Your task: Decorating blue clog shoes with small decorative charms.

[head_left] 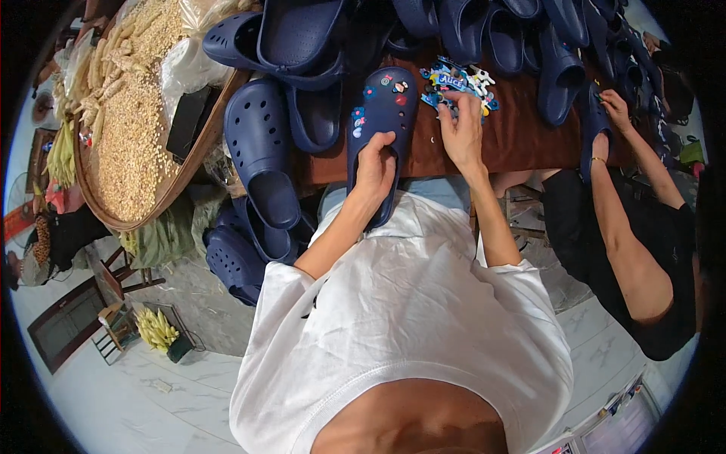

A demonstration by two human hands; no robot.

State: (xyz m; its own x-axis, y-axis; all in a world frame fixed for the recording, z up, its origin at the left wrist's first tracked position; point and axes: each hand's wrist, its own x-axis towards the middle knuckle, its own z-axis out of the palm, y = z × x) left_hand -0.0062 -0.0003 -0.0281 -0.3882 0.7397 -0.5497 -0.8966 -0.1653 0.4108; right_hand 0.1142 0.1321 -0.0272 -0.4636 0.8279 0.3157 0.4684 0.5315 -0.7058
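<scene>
A round woven tray (189, 170) beyond the left end of the table (514, 144) holds loose pale kernels (128, 170), with dried cobs (94, 76) heaped toward its far side; a black box-like object (189, 122) lies at its right rim, near a clear plastic bag (181, 68). The left hand (374, 168) is clamped on a dark blue clog (380, 117), thumb at the foot opening, the other fingers mostly hidden. The clog's toe lies over the table and its heel juts past the near edge; small colourful charms (401, 99) dot the toe. The right hand (463, 136) reaches over the near edge, fingers bent and close together at a pile of charms (457, 79); whether they pinch one, I cannot tell. More clogs (461, 30) crowd the far edge. Toward the right end, a co-worker's hands (616, 110) hold another blue clog (592, 121).
</scene>
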